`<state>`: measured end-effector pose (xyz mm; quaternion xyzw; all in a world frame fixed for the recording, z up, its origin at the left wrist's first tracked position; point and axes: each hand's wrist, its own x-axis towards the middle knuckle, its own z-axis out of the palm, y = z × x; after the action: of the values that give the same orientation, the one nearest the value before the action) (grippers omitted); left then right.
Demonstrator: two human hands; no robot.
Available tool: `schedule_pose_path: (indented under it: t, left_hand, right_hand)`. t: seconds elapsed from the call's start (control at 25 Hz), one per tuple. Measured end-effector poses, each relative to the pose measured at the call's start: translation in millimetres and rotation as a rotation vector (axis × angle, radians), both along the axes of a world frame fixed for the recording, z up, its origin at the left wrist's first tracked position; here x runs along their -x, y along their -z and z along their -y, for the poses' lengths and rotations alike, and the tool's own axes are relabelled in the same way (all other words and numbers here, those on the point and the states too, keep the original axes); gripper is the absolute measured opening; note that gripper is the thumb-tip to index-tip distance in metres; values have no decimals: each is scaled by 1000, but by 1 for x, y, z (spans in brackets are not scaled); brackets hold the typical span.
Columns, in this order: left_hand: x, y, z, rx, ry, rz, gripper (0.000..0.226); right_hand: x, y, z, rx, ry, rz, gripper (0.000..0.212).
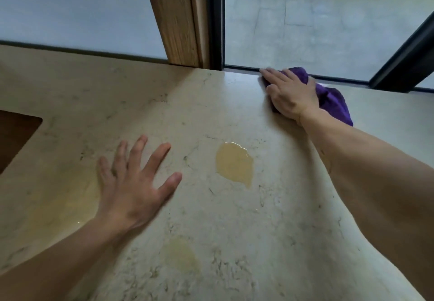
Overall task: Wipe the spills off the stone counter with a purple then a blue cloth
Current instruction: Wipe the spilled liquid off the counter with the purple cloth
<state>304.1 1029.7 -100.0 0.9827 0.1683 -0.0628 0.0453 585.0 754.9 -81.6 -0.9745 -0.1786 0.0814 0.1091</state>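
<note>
Purple cloth [333, 99] sits bunched at the upper right of the frame, hard against the window frame [328, 78] at the back edge of the stone counter [281, 242]. My right hand [290, 94] lies flat on top of it, fingers stretched out and pressing rather than curled round it. From here I read this as the purple pass, with the cloth not yet brought to the liquid. An amber puddle [235, 163] lies in the middle of the frame, well apart from the cloth. A fainter yellowish patch [182, 255] shows lower centre, and a dull sheen [65, 197] at lower left. My left hand [135, 183] hovers or rests near the puddle, fingers spread and holding nothing. Next I would drag the cloth down and left onto the puddle, keeping pressure even so it soaks instead of smearing. No blue cloth is in view.
</note>
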Motion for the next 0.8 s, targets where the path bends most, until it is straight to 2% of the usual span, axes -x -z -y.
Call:
schedule_pose_path:
  t: [0.16,0.24,0.32,0.36,0.52,0.68,0.8]
  left_hand:
    - [0,-1,-2,1,-13,-5,81]
    - [0,-3,-1,10,-8,-6,81]
    - [0,-3,-2,22,-6,4,80]
    - [-1,-4,-2,28,-3,14,79]
    - [-3,-4,-3,38,16,6,75]
    - [2,-19,-8,14,85,-51,71]
    - [31,-32,-16,41,188,-75,63]
  right_hand:
    - [29,1,1,-46,-119,39,57]
    - [49,4,1,-101,21,77,55]
    - [70,7,-5,-28,209,77,57]
    - [82,6,-7,28,226,63,57]
    - [153,0,-4,68,-25,51,51]
    - [259,0,13,20,-76,15,46]
    - [359,-1,24,9,-60,62,47]
